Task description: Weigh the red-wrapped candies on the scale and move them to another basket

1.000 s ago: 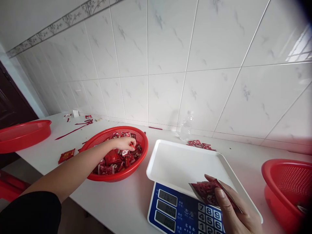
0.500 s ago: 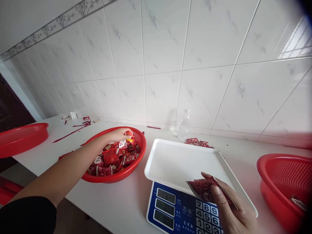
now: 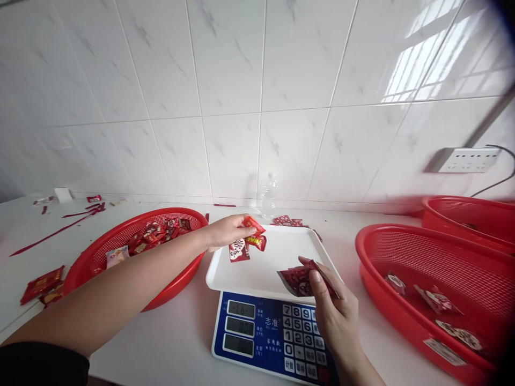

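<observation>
My left hand (image 3: pixel 229 231) is closed on small red wrapped candies (image 3: pixel 240 250), one with yellow lettering, and is over the left part of the white tray (image 3: pixel 284 247). Beneath that tray is a blue digital scale (image 3: pixel 270 339) with three displays and a keypad. Over the tray's front right edge, my right hand (image 3: pixel 336 300) grips a dark red printed pouch (image 3: pixel 298 280) between thumb and fingers. A red plastic basket (image 3: pixel 167 297) at left holds many red wrapped candies (image 3: pixel 155 233), partly hidden behind my left forearm.
Two red baskets stand at right; the nearer basket (image 3: pixel 376 284) holds several packets (image 3: pixel 438 299). A clear bottle (image 3: pixel 269 195) and red pouches (image 3: pixel 286 220) lie behind the tray. Red packets (image 3: pixel 42 284) and ribbon (image 3: pixel 56 230) are at left. A power strip (image 3: pixel 462 160) is on the wall.
My left hand has moved right from the candy basket to above the tray, carrying candies. The view has turned right, showing more of the right-hand baskets. My right hand still holds the pouch.
</observation>
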`<act>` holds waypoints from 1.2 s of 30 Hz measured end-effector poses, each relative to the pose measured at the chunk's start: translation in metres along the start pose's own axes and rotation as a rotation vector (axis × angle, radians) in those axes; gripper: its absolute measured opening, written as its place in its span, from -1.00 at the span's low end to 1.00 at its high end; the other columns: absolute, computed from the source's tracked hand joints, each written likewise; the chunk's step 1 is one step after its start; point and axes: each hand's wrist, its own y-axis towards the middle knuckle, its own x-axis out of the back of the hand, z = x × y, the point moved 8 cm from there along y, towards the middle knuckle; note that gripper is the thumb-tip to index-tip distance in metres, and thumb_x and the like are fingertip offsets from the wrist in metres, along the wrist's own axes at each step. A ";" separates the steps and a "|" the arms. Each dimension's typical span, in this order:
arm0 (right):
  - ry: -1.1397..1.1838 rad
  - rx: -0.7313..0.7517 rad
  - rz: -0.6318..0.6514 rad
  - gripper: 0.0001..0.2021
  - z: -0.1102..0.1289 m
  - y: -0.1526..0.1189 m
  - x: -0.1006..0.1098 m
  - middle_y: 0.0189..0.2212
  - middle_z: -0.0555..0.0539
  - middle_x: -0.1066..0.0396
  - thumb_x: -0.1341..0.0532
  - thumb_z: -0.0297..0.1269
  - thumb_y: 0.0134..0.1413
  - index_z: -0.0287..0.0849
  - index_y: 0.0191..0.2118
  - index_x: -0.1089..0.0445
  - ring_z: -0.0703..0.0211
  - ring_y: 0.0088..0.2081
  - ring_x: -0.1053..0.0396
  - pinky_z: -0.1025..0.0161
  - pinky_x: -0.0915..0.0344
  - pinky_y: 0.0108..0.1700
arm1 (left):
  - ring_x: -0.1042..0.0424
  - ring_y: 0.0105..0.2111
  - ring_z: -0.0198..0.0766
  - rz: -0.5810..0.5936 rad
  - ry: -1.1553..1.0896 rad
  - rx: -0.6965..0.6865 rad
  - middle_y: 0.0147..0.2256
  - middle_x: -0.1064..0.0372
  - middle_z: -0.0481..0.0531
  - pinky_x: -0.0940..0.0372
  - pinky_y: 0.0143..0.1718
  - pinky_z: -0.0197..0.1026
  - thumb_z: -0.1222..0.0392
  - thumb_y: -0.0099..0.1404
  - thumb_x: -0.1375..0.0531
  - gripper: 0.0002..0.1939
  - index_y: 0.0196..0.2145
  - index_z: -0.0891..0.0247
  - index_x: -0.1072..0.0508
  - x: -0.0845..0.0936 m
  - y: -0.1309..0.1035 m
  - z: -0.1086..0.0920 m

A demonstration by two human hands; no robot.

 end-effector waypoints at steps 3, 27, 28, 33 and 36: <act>0.014 -0.014 -0.004 -0.69 -0.003 0.001 0.001 -0.30 -0.13 -0.60 -0.17 -0.06 0.15 -0.14 -0.23 -0.57 0.04 -0.31 -0.55 0.20 -0.51 -0.32 | -0.45 -0.22 -0.27 0.082 -0.021 0.009 -0.24 -0.47 0.07 -0.28 -0.11 -0.14 0.25 0.41 -0.06 -0.87 -0.22 0.31 -0.39 -0.023 0.014 0.000; 0.388 -0.180 -0.468 -0.72 -0.036 -0.002 0.032 -0.19 -0.16 -0.52 -0.18 -0.10 0.16 -0.14 -0.15 -0.50 0.04 -0.11 -0.44 0.14 -0.40 -0.18 | -0.33 -0.04 -0.01 0.161 1.025 0.032 0.00 -0.33 0.16 -0.20 -0.12 -0.15 0.21 0.22 -0.17 -0.52 0.11 0.20 -0.31 -0.026 0.004 0.023; 0.393 -0.183 -0.476 -0.71 -0.036 -0.001 0.033 -0.16 -0.16 -0.51 -0.17 -0.10 0.16 -0.13 -0.11 -0.49 0.03 -0.09 -0.43 0.12 -0.40 -0.15 | -0.32 -0.02 -0.01 0.149 1.023 0.022 0.02 -0.32 0.16 -0.19 -0.10 -0.15 0.20 0.24 -0.16 -0.53 0.12 0.20 -0.31 -0.027 0.004 0.023; 0.215 -0.208 -0.221 -0.61 -0.036 0.011 0.019 -0.12 -0.17 -0.50 -0.20 -0.06 0.13 -0.14 0.01 -0.43 0.03 -0.12 -0.46 0.06 -0.42 -0.11 | -0.34 -0.03 -0.02 0.066 1.017 -0.022 0.05 -0.31 0.17 -0.21 -0.04 -0.11 0.14 0.30 -0.14 -0.57 0.12 0.22 -0.30 -0.028 0.008 0.024; -0.026 -0.185 0.043 -0.47 -0.033 0.012 0.001 -0.05 -0.20 -0.48 -0.19 -0.04 0.12 -0.11 0.18 -0.28 -0.01 -0.08 -0.47 0.04 -0.42 -0.10 | -0.30 0.04 -0.01 0.030 1.023 -0.126 0.07 -0.29 0.18 -0.20 0.04 -0.06 0.09 0.35 -0.09 -0.62 0.08 0.24 -0.33 -0.036 0.004 0.018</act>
